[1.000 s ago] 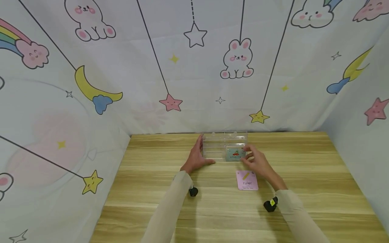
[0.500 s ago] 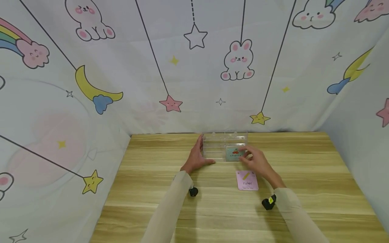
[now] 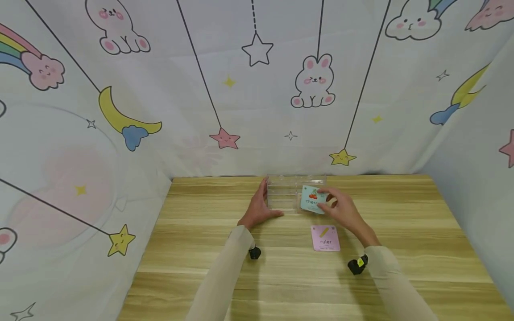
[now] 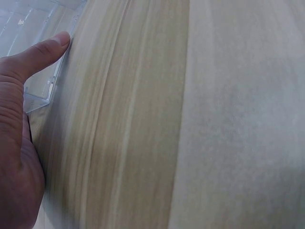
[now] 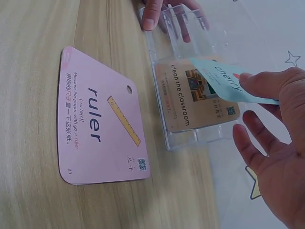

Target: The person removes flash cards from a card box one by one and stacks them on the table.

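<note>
My right hand (image 3: 346, 212) pinches a light green "cherry" card (image 3: 311, 199) between thumb and fingers, tilted in front of the right part of a clear divided holder (image 3: 282, 191). In the right wrist view, an orange "clean the classroom" card (image 5: 178, 107) stands in the holder behind the cherry card (image 5: 217, 81). My left hand (image 3: 258, 209) grips the holder's left side, with its thumb along the front edge; in the left wrist view the thumb rests at the holder's edge (image 4: 46, 93). Nearer my body, a pink "ruler" card (image 3: 325, 238) lies on the table.
The wooden table (image 3: 192, 232) backs onto a white cloth (image 3: 257, 107) printed with stars, bunnies and moons. The holder stands near the table's back edge. A small black device (image 3: 254, 253) is worn at my left wrist and another (image 3: 357, 265) at my right.
The cherry card has come up out of the holder's right compartment and tilted in my right hand, baring a card behind it. My left hand stays on the holder; the ruler card has not moved.
</note>
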Motion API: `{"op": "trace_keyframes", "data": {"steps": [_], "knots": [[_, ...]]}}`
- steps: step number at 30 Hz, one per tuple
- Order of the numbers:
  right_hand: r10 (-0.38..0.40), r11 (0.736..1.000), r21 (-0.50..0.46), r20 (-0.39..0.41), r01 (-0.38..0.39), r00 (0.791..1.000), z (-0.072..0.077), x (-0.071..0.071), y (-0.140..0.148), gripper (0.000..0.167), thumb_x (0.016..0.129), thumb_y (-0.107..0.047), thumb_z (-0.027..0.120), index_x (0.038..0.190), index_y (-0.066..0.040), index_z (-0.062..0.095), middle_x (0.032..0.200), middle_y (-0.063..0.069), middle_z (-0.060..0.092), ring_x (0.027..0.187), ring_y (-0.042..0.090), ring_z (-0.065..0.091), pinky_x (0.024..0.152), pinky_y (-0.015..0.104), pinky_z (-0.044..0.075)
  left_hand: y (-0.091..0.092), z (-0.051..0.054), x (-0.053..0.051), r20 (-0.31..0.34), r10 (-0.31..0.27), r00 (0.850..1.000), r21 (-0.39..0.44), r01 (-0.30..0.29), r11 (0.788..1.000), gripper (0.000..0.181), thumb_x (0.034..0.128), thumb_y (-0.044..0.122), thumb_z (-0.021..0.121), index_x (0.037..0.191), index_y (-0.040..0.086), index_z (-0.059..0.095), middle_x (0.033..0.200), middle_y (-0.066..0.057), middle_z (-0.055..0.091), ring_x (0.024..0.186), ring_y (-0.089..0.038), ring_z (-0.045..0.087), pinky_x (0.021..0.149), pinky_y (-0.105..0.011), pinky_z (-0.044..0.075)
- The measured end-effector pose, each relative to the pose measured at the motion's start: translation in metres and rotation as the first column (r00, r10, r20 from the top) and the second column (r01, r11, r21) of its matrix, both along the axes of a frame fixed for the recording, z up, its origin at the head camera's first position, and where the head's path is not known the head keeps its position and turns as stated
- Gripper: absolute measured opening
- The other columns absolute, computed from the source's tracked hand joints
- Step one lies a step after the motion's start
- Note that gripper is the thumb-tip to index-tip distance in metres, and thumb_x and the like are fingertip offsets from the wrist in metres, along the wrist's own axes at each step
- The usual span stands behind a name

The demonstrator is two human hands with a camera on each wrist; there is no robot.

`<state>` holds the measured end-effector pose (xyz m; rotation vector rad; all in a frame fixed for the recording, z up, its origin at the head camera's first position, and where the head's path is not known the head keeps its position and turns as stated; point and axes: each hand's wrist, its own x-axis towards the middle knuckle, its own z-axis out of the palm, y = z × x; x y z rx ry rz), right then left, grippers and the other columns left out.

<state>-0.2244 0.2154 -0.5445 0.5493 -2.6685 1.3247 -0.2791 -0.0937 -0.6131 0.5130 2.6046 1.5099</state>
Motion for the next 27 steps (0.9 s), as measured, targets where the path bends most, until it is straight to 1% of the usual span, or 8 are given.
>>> {"op": "trace_keyframes", "data": {"steps": [3, 5, 8, 10, 15, 20, 23, 27], "knots": [[0.005, 0.999, -0.032, 0.020, -0.005, 1.000, 0.003, 0.004, 0.001, 0.043, 0.091, -0.002, 0.080, 0.132, -0.005, 0.066, 0.126, 0.015, 0.067, 0.099, 0.030, 0.064, 0.076, 0.034, 0.061, -0.001, -0.002, -0.001, -0.010, -0.003, 1.000, -0.001, 0.003, 1.000, 0.139, 0.0689, 0.022, 0.101, 0.168, 0.019, 0.003, 0.172, -0.007, 0.016, 0.155, -0.018, 0.025, 0.121, -0.026, 0.031], [0.012, 0.999, -0.051, 0.028, -0.011, 1.000, 0.005, 0.006, 0.002, 0.044, 0.090, -0.001, 0.080, 0.132, -0.005, 0.066, 0.127, 0.016, 0.066, 0.097, 0.031, 0.066, 0.076, 0.033, 0.063, -0.001, -0.003, -0.001, -0.010, -0.006, 1.000, 0.003, 0.006, 1.000, 0.140, 0.0687, 0.022, 0.101, 0.168, 0.020, 0.002, 0.172, -0.008, 0.016, 0.155, -0.019, 0.025, 0.121, -0.027, 0.031], [0.030, 0.998, -0.063, 0.035, -0.028, 0.999, 0.007, 0.009, 0.005, 0.045, 0.090, 0.000, 0.080, 0.133, -0.005, 0.065, 0.126, 0.015, 0.065, 0.092, 0.028, 0.068, 0.075, 0.028, 0.063, -0.002, -0.002, 0.000, -0.012, -0.010, 1.000, 0.006, 0.011, 1.000, 0.140, 0.0689, 0.021, 0.101, 0.168, 0.020, 0.002, 0.172, -0.009, 0.016, 0.155, -0.021, 0.025, 0.122, -0.030, 0.032], [0.040, 0.997, -0.067, 0.040, -0.037, 0.998, 0.008, 0.012, 0.006, 0.046, 0.090, 0.001, 0.079, 0.133, -0.005, 0.065, 0.127, 0.015, 0.065, 0.090, 0.026, 0.069, 0.074, 0.027, 0.063, -0.002, -0.002, 0.001, -0.006, -0.011, 1.000, 0.003, 0.011, 1.000, 0.139, 0.0698, 0.022, 0.100, 0.168, 0.021, 0.002, 0.172, -0.008, 0.016, 0.155, -0.021, 0.025, 0.122, -0.030, 0.032], [0.062, 0.994, -0.094, 0.063, -0.056, 0.996, 0.013, 0.020, 0.010, 0.049, 0.088, 0.005, 0.080, 0.135, -0.003, 0.064, 0.130, 0.017, 0.063, 0.088, 0.026, 0.071, 0.072, 0.027, 0.063, -0.003, -0.003, 0.003, -0.011, -0.014, 1.000, -0.007, 0.014, 1.000, 0.137, 0.0717, 0.025, 0.099, 0.168, 0.024, 0.001, 0.172, -0.008, 0.015, 0.155, -0.022, 0.025, 0.122, -0.031, 0.032], [0.067, 0.994, -0.093, 0.104, -0.057, 0.992, 0.011, 0.029, 0.013, 0.049, 0.088, 0.005, 0.080, 0.133, -0.002, 0.064, 0.129, 0.021, 0.063, 0.087, 0.024, 0.071, 0.071, 0.026, 0.062, -0.005, -0.005, 0.002, -0.028, -0.015, 0.999, -0.006, 0.015, 1.000, 0.138, 0.0701, 0.024, 0.100, 0.168, 0.023, 0.002, 0.172, -0.009, 0.017, 0.154, -0.023, 0.026, 0.122, -0.032, 0.033], [0.065, 0.995, -0.085, 0.132, -0.054, 0.989, 0.009, 0.036, 0.014, 0.048, 0.089, 0.004, 0.080, 0.133, -0.003, 0.064, 0.128, 0.020, 0.062, 0.086, 0.023, 0.071, 0.070, 0.026, 0.062, -0.006, -0.006, 0.002, -0.028, -0.022, 0.999, -0.005, 0.021, 1.000, 0.138, 0.0699, 0.024, 0.100, 0.168, 0.022, 0.002, 0.172, -0.008, 0.017, 0.155, -0.022, 0.026, 0.122, -0.031, 0.032], [0.069, 0.994, -0.098, 0.160, -0.054, 0.985, 0.005, 0.046, 0.017, 0.049, 0.088, 0.005, 0.079, 0.134, -0.003, 0.064, 0.130, 0.020, 0.063, 0.085, 0.022, 0.070, 0.070, 0.026, 0.062, -0.007, -0.007, 0.003, -0.029, -0.030, 0.999, -0.001, 0.030, 1.000, 0.138, 0.0704, 0.025, 0.100, 0.168, 0.023, 0.003, 0.172, -0.009, 0.017, 0.154, -0.023, 0.026, 0.122, -0.032, 0.032]]}}
